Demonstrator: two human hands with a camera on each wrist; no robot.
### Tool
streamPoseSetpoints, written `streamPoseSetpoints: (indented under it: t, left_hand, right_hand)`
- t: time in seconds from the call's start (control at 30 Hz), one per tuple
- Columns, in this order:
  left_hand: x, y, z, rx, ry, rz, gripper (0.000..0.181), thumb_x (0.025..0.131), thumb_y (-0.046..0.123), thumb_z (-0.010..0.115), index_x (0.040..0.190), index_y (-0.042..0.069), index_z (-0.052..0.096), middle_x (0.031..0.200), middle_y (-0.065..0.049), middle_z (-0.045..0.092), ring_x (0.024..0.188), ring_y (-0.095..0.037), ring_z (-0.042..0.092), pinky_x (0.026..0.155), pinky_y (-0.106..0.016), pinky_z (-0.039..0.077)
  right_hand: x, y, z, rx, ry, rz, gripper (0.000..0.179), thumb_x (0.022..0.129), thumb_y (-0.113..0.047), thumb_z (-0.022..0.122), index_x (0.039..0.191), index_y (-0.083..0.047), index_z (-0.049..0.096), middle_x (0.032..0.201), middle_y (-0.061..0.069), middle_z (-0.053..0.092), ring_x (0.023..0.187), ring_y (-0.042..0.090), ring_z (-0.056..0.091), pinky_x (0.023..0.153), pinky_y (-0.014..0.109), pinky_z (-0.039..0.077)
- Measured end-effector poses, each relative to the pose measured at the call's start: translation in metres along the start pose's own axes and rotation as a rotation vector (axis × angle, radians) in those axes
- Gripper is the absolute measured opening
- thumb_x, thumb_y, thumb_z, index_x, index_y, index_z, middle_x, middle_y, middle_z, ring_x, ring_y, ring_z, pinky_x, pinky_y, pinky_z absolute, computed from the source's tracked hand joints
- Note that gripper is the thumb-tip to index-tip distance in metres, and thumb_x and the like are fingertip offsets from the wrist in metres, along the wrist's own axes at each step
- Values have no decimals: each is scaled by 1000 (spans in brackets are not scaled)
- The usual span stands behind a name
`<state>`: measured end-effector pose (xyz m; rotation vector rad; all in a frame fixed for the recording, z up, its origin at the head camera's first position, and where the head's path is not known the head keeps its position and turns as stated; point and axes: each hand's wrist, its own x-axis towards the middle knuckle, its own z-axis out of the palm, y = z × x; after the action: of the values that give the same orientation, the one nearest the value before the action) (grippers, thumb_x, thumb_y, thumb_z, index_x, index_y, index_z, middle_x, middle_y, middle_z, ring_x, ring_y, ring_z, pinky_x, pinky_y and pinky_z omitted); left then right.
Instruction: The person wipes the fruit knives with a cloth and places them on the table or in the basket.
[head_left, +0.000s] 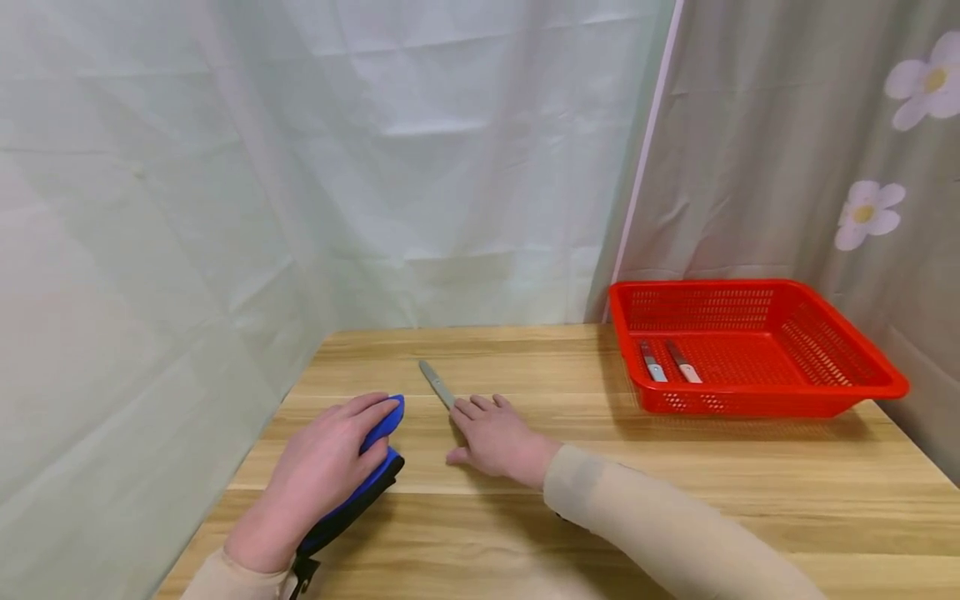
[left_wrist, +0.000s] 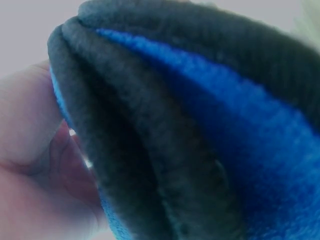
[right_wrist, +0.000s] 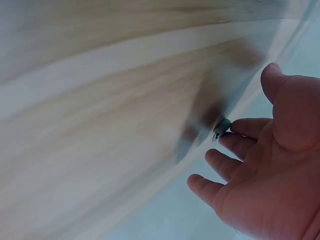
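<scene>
A folded blue cloth with black edging (head_left: 384, 427) is in my left hand (head_left: 324, 454), fingers over its top and thumb on its near side. In the left wrist view the folds of the cloth (left_wrist: 200, 100) fill most of the picture. A grey-green knife (head_left: 435, 382) lies on the wooden table (head_left: 540, 358), pointing away to the left. My right hand (head_left: 498, 437) reaches the near end of its handle, fingers spread and fairly straight, palm down. Seen from the right wrist, the handle's end (right_wrist: 222, 127) is at the fingertips (right_wrist: 237, 125), with the thumb held apart.
At the back right of the table stands a red perforated basket (head_left: 757, 389). Inside it lie a knife with a light blue handle (head_left: 657, 372) and one with a pale pink handle (head_left: 688, 373). Light curtains (head_left: 465, 167) hang behind the table and along its left side.
</scene>
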<state>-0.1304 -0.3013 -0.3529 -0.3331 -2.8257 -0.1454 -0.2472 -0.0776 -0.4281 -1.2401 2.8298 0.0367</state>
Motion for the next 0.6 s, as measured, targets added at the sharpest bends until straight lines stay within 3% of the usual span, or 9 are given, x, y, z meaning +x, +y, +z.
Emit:
streamPoseSetpoints:
  t: [0.27, 0.6]
  left_hand:
    - [8, 7, 2, -14, 15, 21, 51, 101, 20, 79, 150, 12, 70, 151, -11, 67, 128, -40, 70, 94, -62, 61]
    - [21, 20, 7, -33, 16, 56, 50, 101, 20, 79, 149, 12, 71, 150, -11, 68, 129, -41, 69, 100, -62, 59]
  right_hand:
    - [-16, 25, 5, -16, -4, 16, 82, 109, -66, 54, 172, -13, 42, 176, 1, 40, 162, 26, 37, 130, 52, 32]
    - [-48, 54, 6, 9, 22, 12, 83, 108, -62, 60, 169, -7, 46, 173, 8, 44, 160, 31, 41, 129, 55, 34]
